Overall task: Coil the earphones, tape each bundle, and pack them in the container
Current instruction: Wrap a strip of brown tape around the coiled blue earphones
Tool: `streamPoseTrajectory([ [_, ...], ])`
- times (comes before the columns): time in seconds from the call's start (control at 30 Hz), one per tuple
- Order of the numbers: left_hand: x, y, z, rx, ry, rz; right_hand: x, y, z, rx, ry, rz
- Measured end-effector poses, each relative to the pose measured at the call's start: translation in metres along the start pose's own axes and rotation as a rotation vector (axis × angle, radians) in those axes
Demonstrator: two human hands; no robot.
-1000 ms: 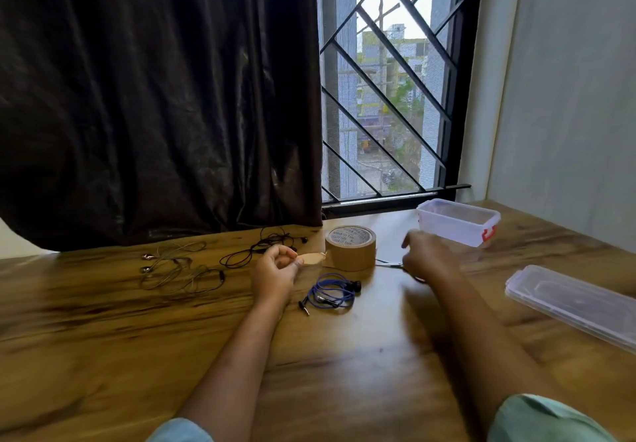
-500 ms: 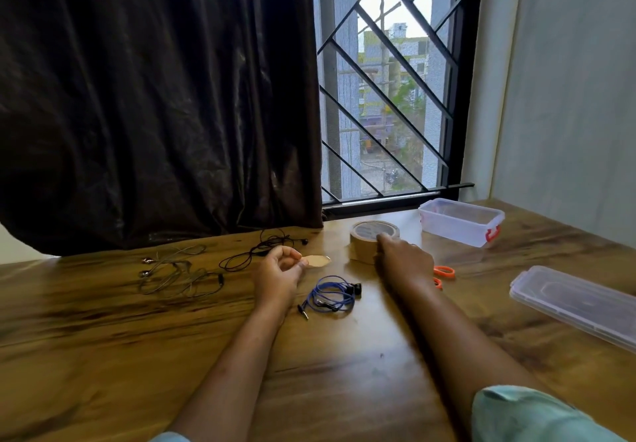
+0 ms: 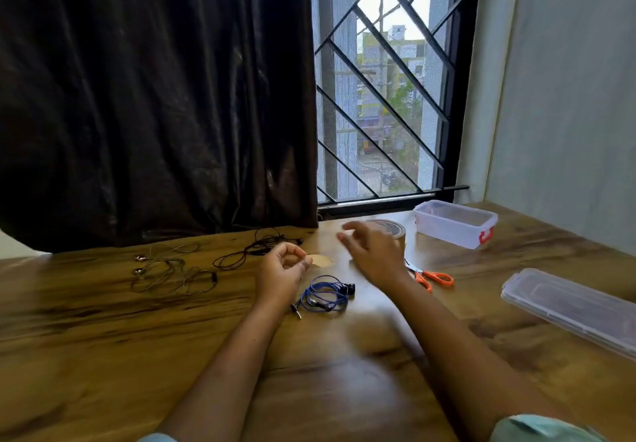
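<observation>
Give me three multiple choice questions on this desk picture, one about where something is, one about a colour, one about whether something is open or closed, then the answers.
1. The scissors lie:
A on the floor
B on the table, just right of the right hand
C on a chair

2. The coiled earphones beside the left hand, which pinches a tape strip, are:
A blue
B red
C white

3. The container is:
A closed
B tipped over
C open, its lid lying apart

Answers:
1 B: the orange handles rest on the wood by that wrist.
2 A: the cable loops are plainly blue.
3 C: the tub stands upright with nothing on top, and the lid lies flat further right.
</observation>
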State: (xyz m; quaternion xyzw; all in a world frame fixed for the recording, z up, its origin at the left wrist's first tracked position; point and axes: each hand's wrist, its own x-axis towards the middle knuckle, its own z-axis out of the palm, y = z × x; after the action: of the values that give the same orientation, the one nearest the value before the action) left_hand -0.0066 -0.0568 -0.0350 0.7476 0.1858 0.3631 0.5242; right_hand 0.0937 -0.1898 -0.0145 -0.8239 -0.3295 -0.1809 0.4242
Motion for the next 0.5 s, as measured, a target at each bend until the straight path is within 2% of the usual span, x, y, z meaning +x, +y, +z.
streamPoseTrajectory([
  [0.03,0.0,0.0,0.0,-0.009,-0.004,0.002,-0.005,-0.007,0.003,0.076,-0.116,-0.054],
  [0.1,-0.001,0.001,0.0,-0.014,-0.012,0.013,-0.011,-0.011,0.01,0.067,-0.233,-0.122],
  [0.33,-0.002,0.002,0.002,-0.049,0.008,0.04,-0.006,-0.005,0.014,0.233,-0.15,-0.054],
  [0.5,-0.003,0.0,0.003,0.0,0.042,0.024,-0.006,-0.004,0.013,0.162,-0.162,-0.054],
])
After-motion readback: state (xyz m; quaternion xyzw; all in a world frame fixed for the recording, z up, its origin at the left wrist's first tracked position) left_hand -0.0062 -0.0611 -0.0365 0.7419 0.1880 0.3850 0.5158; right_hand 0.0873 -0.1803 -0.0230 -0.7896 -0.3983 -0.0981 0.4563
